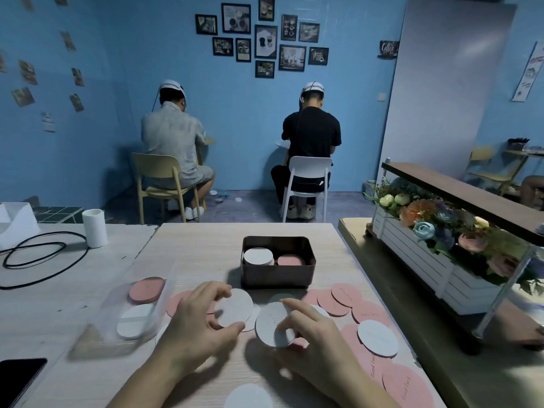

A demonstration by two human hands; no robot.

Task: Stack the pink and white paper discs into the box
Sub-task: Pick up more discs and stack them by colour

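Observation:
A dark metal box [278,276] stands mid-table, holding a white disc stack [258,257] on its left and a pink disc stack [290,260] on its right. In front of it, my left hand [194,325] pinches a white disc [235,307] between thumb and fingers. My right hand [309,337] grips another white disc [272,323], tilted up off the table. Several pink discs [346,295] and white discs [377,338] lie scattered around both hands.
A clear plastic bag [138,307] with pink and white discs lies at the left. A phone [17,378], a black cable [35,257] and a white cup [94,228] sit further left. A flower planter [426,260] under a wooden shelf stands right. Two seated people face the far wall.

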